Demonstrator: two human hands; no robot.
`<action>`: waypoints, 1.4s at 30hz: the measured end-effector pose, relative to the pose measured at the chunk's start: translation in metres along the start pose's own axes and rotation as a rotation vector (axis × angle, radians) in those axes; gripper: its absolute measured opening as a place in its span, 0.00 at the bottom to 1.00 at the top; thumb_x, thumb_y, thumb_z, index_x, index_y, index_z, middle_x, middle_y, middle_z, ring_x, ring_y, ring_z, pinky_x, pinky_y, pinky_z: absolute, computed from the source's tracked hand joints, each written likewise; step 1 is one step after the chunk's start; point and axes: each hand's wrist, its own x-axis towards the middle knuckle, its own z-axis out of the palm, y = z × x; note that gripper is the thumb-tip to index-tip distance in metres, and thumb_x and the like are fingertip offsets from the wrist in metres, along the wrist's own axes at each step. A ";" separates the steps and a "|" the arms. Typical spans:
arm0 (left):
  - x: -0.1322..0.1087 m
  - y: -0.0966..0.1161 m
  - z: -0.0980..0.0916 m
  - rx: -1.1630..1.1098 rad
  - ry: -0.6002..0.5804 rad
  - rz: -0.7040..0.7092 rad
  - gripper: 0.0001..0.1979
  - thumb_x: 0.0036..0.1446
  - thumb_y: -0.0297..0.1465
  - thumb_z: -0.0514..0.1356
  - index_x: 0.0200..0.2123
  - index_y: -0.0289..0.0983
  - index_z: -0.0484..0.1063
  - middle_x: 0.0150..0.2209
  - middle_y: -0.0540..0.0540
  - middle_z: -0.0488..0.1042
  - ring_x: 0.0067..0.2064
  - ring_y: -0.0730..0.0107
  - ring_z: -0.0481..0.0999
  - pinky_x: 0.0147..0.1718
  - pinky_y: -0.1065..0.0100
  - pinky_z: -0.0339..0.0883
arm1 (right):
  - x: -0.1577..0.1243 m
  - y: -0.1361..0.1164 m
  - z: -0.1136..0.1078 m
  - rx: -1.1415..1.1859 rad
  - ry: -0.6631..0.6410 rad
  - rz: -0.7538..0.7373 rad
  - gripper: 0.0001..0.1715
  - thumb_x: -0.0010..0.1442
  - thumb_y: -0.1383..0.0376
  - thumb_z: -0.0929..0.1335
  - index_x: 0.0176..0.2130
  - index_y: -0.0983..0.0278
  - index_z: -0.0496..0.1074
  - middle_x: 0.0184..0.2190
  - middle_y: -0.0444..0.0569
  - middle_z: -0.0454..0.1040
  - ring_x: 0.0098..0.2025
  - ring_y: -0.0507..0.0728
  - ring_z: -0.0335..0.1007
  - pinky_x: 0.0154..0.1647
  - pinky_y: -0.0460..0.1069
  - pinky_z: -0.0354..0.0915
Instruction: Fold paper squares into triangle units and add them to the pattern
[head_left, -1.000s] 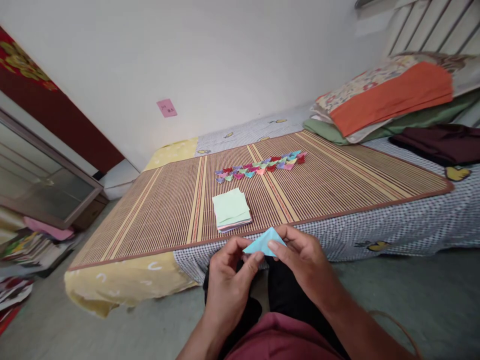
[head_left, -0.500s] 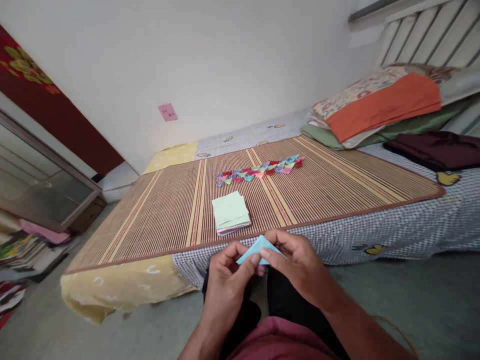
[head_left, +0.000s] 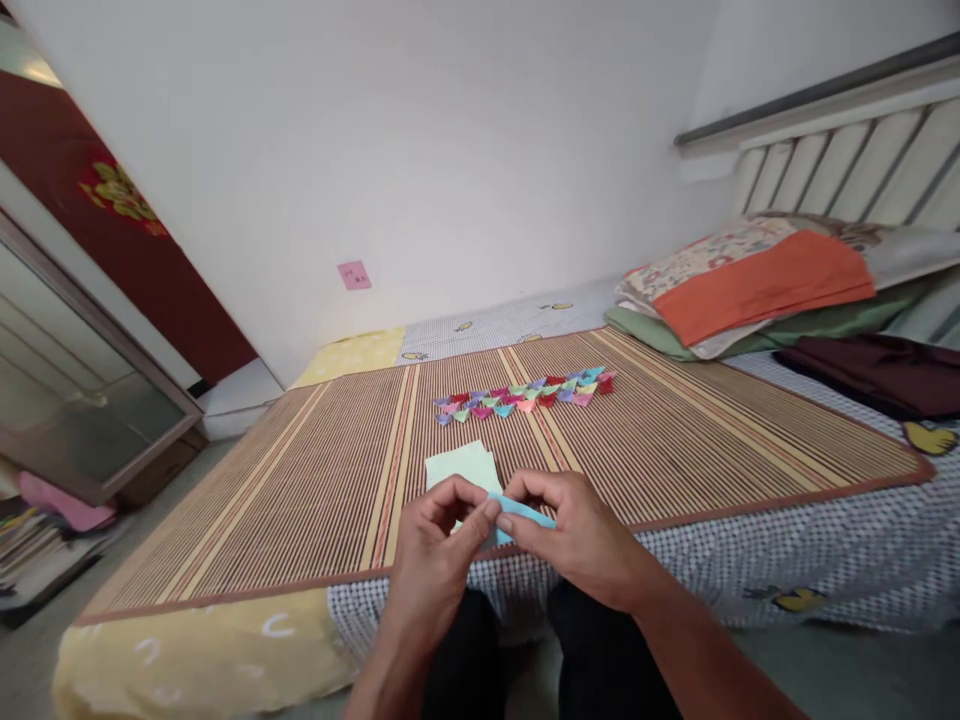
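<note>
Both hands pinch one small piece of folded blue paper (head_left: 525, 511) over the front edge of the bed. My left hand (head_left: 441, 535) grips its left end between thumb and fingers. My right hand (head_left: 577, 530) holds the right part, thumb laid along the fold. Just behind them lies a stack of square paper sheets (head_left: 461, 465), pale green on top, partly covered by my left hand. Farther back, several small folded paper pieces (head_left: 525, 397) in many colours stand in rows on the striped mat.
The striped bamboo mat (head_left: 322, 500) covers most of the bed. Folded bedding with an orange band (head_left: 765, 280) and a dark folded cloth (head_left: 870, 372) lie at the right. A pink note (head_left: 354, 275) is on the white wall. A glass-fronted cabinet (head_left: 67, 370) stands at left.
The blue paper was a flat triangle with its point up; now it shows as a narrow tilted strip. My head view has tilted up, and the hands now overlap the paper stack.
</note>
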 end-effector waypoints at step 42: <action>0.129 -0.089 -0.039 0.022 0.331 0.078 0.17 0.60 0.43 0.66 0.26 0.37 0.72 0.22 0.53 0.67 0.25 0.76 0.65 0.25 0.76 0.63 | 0.128 0.107 0.034 0.261 0.266 0.119 0.21 0.65 0.54 0.69 0.27 0.63 0.67 0.22 0.40 0.64 0.25 0.50 0.59 0.26 0.45 0.57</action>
